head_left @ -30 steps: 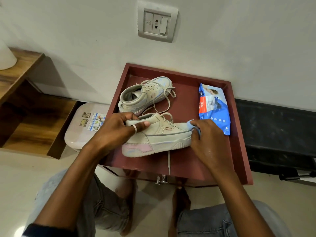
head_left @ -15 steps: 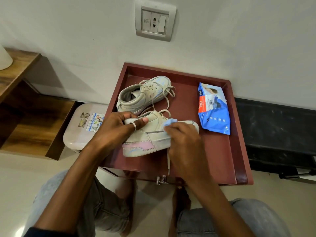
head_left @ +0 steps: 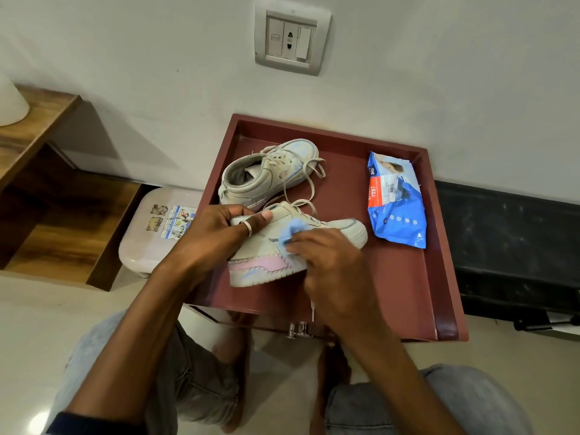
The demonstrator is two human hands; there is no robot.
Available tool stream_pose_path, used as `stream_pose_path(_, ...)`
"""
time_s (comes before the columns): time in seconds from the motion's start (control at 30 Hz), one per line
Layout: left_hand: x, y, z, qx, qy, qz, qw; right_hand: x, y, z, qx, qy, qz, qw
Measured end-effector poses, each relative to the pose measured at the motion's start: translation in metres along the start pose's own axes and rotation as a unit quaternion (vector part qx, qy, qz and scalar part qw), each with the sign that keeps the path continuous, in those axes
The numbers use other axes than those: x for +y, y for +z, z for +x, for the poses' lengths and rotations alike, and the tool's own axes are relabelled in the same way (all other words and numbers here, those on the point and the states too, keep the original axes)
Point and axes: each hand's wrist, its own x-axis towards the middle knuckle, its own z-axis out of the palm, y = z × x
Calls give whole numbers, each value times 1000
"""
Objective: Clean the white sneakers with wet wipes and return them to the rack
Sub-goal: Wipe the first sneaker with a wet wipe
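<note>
Fingers of the left hand are curled round the heel collar of the near sneaker, so the shoe is held steady, sole down, on the red tray. Over on the right hand, the fingertips are bunched on a blue wipe, which is pressed against the side panel just below the laces, about mid-shoe. So the sneaker sits between the two hands: heel under the left, midfoot under the right, toe cap poking out uncovered toward the pack. Handling-wise, it can be guessed that the shoe is light, with a soft upper that gives when pushed and a chunky, stiffer sole, so the collar or the sole edge looks like the spot to be grabbed. A wet upper could get a bit slippery. The wipe looks floppy and is probably best kept wadded. Just behind, the other sneaker is parked toward the wall side of the tray, laces trailing over toward the near one, touched by neither hand.
</note>
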Motion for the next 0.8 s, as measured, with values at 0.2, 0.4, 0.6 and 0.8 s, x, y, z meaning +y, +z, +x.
stream_pose_path(0.2,0,0,1,-7,-1,0,1000,46,-30,8,44,105,-50,992)
stream_pose_path(0.4,-2,-1,2,9,1,4,1000,-19,8,5,26,-36,20,999)
stream_pose_path(0.6,1,1,2,4,-6,9,1000,44,-29,6,17,64,-34,997)
stream_pose_path(0.8,1,1,1,11,-3,20,1000,18,-17,10,42,71,-30,996)
